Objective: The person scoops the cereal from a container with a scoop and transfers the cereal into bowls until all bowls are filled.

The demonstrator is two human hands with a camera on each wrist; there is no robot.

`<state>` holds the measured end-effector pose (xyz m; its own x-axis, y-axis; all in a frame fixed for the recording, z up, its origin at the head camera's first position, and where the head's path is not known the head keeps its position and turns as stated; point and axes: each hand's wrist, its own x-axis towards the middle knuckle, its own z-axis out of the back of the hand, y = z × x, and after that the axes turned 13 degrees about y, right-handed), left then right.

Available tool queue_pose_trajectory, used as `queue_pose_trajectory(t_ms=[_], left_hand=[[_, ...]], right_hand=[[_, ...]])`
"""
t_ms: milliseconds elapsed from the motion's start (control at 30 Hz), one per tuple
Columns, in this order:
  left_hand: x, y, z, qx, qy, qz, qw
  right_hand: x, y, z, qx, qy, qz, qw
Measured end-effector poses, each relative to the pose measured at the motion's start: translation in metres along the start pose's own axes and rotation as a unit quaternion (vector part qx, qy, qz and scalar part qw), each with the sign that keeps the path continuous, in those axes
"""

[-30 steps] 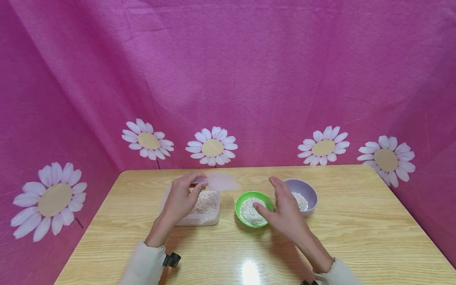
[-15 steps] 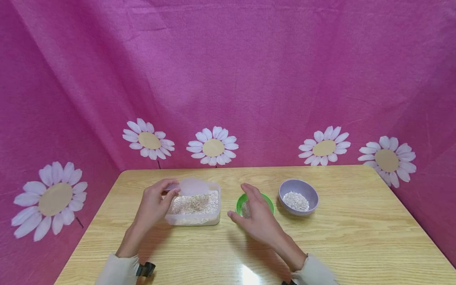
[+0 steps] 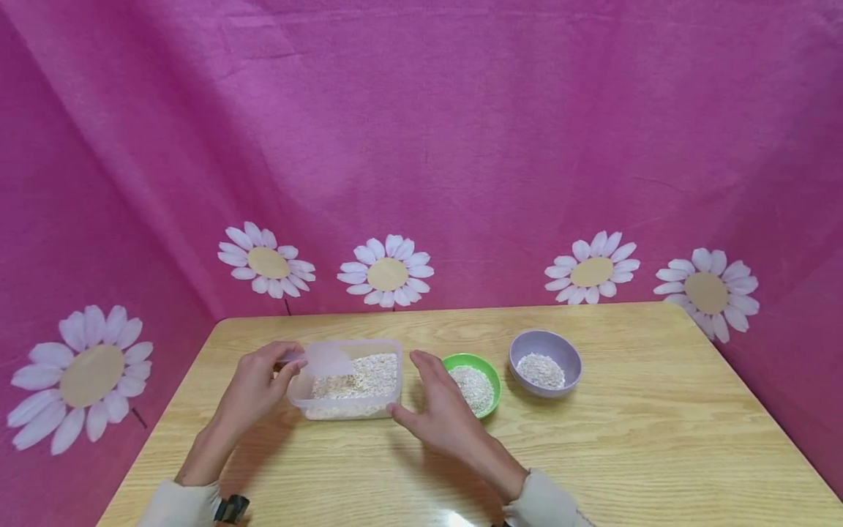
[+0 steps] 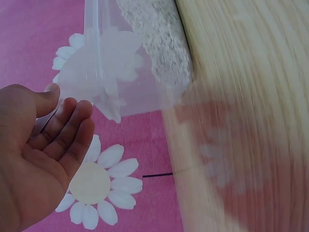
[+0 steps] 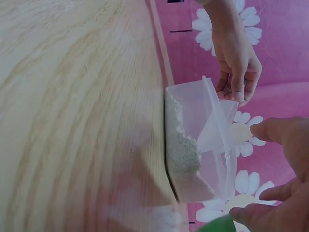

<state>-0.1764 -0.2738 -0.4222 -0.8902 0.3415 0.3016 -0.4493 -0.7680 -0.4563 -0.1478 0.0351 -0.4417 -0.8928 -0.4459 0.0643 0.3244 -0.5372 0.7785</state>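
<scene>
My left hand [image 3: 253, 384] pinches a thin translucent plastic scraper [image 3: 329, 361] between thumb and fingers. The scraper's far end dips into the clear plastic container [image 3: 356, 412], over the oat-like flakes [image 3: 378, 375]. In the right wrist view, the scraper [image 5: 219, 123] slants down inside the container's wall. My right hand [image 3: 448, 410] hovers at the container's right side, thumb and fingers spread, holding nothing. Whether its thumb touches the container's corner I cannot tell. Partly behind that hand stands a green bowl [image 3: 497, 388] of similar flakes.
To the right of the green bowl sits a purple bowl [image 3: 571, 359] with a smaller heap of flakes. Everything stands on a light wooden table [image 3: 658, 410]. A pink cloth [image 3: 487, 161] with printed daisies hangs behind and at both sides.
The left hand has moved left and lower with the scraper, whose end now reaches into the container. The right hand has shifted left, from over the green bowl to the container's right side.
</scene>
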Motion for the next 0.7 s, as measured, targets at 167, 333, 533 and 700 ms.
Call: queue_pose_trajectory(t_ms=[167,333,533,700], left_hand=[[0.0,0.001,0.006,0.022,0.029,0.009,0.9993],[0.003,-0.001,0.003,0.03,0.055,-0.002,0.998],[0.008,-0.007,-0.007,0.003,0.081,-0.018,0.9965],[0.009,-0.011,-0.016,-0.031,0.109,-0.003,0.9936]], right_hand=[[0.003,0.001,-0.007,0.012,0.012,0.003,1.0],[0.007,-0.001,-0.014,0.02,0.028,0.002,0.999],[0.011,-0.002,-0.022,0.036,0.034,-0.003,0.999],[0.013,-0.003,-0.025,0.049,0.036,-0.008,0.998]])
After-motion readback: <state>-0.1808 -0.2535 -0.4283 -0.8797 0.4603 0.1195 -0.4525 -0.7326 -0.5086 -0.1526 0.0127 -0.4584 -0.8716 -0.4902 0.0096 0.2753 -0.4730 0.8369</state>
